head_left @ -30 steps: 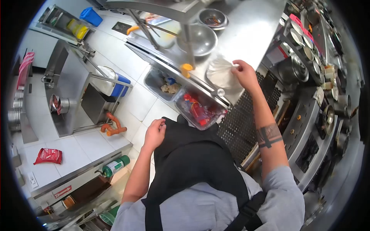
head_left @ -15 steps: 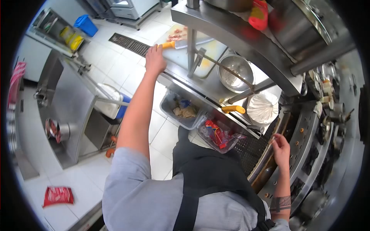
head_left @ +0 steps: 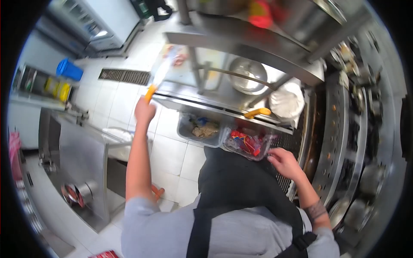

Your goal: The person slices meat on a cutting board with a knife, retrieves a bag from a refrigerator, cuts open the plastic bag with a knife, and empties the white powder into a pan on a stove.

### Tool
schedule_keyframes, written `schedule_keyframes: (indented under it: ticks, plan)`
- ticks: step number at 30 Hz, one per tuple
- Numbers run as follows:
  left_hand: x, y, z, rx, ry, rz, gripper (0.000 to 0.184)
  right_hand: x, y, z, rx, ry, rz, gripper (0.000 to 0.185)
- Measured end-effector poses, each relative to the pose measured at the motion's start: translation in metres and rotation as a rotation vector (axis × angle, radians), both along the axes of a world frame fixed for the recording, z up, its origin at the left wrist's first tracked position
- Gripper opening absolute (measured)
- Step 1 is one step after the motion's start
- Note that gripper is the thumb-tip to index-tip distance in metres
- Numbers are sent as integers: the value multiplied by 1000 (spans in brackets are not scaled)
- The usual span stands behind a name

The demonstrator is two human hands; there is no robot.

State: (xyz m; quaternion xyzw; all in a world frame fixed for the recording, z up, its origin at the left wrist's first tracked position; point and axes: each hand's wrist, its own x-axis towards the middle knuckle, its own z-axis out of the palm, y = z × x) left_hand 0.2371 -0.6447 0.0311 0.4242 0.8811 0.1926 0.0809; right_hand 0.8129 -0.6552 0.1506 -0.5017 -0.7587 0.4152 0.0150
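My left hand (head_left: 145, 112) is wrapped round the yellow handle of a knife (head_left: 150, 93). Its blade, blurred by motion, points away from me over the near-left side of a pale cutting board (head_left: 211, 81). Beyond the blade lie pinkish pieces that look like raw meat (head_left: 180, 58). My right hand (head_left: 284, 162) hovers by the corner of a clear plastic bin (head_left: 245, 156) with red packaging (head_left: 247, 142) in it. Its fingers are bunched together; whatever they hold, if anything, is too small to make out.
On the steel counter stand a metal bowl (head_left: 247, 75) and a round white-covered item (head_left: 286, 104); a yellow handle (head_left: 258, 113) juts over the edge. A steel shelf (head_left: 241, 47) overhangs it. A grey bin (head_left: 183, 131) sits below. Cooking equipment (head_left: 329, 137) lines the right.
My left hand has drawn back from the board, swinging the knife so its blade points away from me. The right hand has moved left, from the griddle's edge to the clear bin. The view has shifted.
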Motion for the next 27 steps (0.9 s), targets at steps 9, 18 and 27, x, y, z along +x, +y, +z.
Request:
schedule_keyframes:
  ticks: [9,18,27]
  plan:
    - [248,-254,-33,307,-1658,211,25,-23,18,-38,-40,303,508,33]
    - [458,-119,8,-131,-1191,-412,31,73,20,-34,-406,441,496,50]
    - [517,116,120,-27,-183,-765,33,198,84,-48,-368,1143,-612,16]
